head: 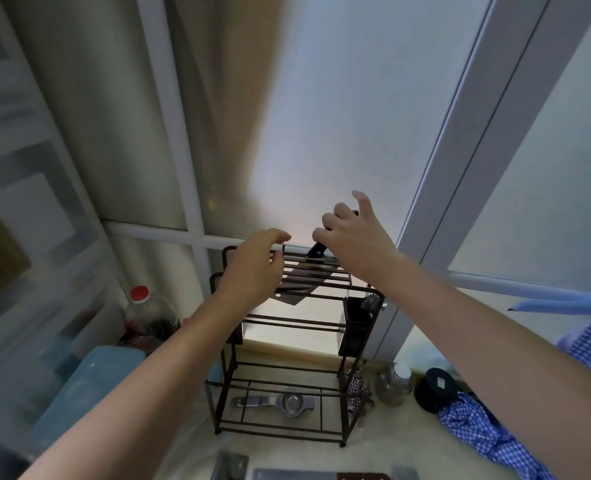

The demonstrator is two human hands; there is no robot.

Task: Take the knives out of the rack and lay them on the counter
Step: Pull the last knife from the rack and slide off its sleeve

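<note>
A dark wire rack [359, 291] stands on the pale counter [169, 445] against the window. A cleaver [304, 278] with a wide grey blade sits slanted in the rack's top slots. My right hand [354, 237] is closed around its black handle, little finger raised. My left hand [257, 268] rests on the rack's top left bars, fingers curled over them, beside the blade. A second cleaver [304, 475] lies flat on the counter at the bottom edge of the view, brown handle to the right.
A metal squeezer [280, 402] lies on the rack's bottom shelf. A red-capped bottle [141, 311] and a blue container [89, 379] stand left of the rack. A jar [394, 382], a black lid [434, 388] and blue checked cloth [477, 434] sit to the right.
</note>
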